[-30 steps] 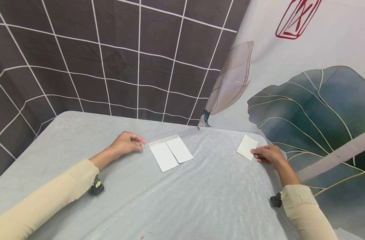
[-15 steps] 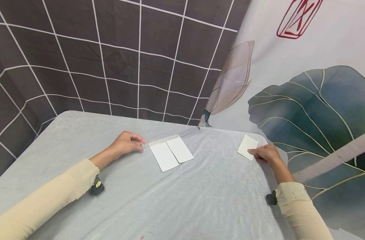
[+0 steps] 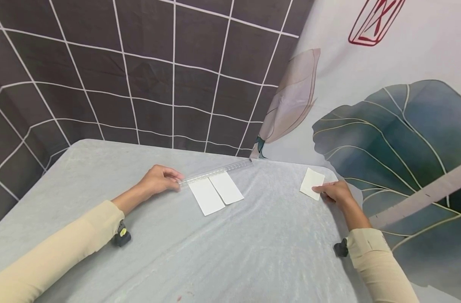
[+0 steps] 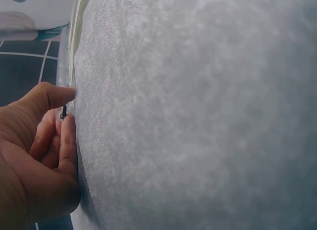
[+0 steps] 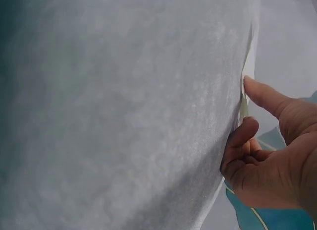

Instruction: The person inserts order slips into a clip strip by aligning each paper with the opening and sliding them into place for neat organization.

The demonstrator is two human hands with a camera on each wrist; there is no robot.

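My left hand (image 3: 158, 181) grips the left end of a clear plastic ruler (image 3: 215, 171) between thumb and fingers. In the left wrist view, a small dark mark shows at the ruler's end. Along the ruler's near edge lie two white rectangular cards (image 3: 206, 195), side by side with a narrow gap between them. Farther right, a small cream paper square (image 3: 312, 182) lies near the table's right edge. My right hand (image 3: 338, 192) pinches its lower right part, thumb (image 5: 265, 96) against the paper and the other fingers curled, partly hidden.
A pale grey cloth (image 3: 253, 248) covers the table, with slight creases. Behind it hangs a dark sheet with white grid lines (image 3: 147, 84). On the right stands a white backdrop with a large leaf print (image 3: 389, 139), crossed by a pale bar (image 3: 423, 193).
My right hand has shifted slightly left, and its thumb has come farther over the cream paper. My left hand, the ruler and the white cards stay put.
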